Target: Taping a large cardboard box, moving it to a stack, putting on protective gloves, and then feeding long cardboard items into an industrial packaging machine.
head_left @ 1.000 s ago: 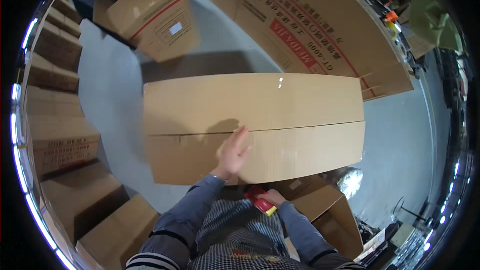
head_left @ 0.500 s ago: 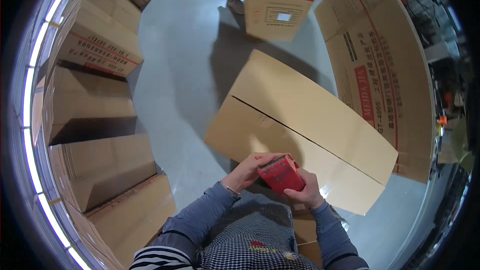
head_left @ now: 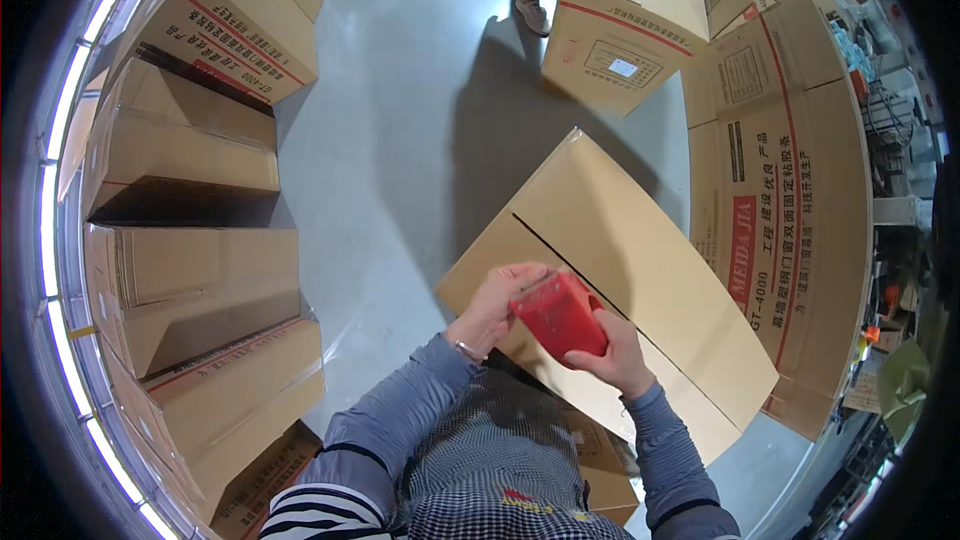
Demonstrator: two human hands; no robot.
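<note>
My right hand [head_left: 618, 355] is wrapped round a red tape dispenser [head_left: 562, 318], thumb across its near side. At the dispenser's upper left edge, the bent fingers of my left hand [head_left: 492, 305] are closed; whether they pinch a tape end is too small to tell. Both hands are in front of my checked apron, above a large closed cardboard box [head_left: 640, 270]. A dark seam runs between the box's two top flaps, and the box lies at a slant.
Several cardboard boxes [head_left: 205, 270] are lined up along the left. A large carton [head_left: 810, 180] stands at the right, beside cluttered shelving [head_left: 900, 200]. Farther off, a person's legs and shoe [head_left: 533, 12] show next to another box [head_left: 610, 45] on the grey floor [head_left: 390, 150].
My left fingers have shifted slightly up along the dispenser's edge, and the dispenser has tilted a little. The whole view has turned, so the boxes appear shifted.
</note>
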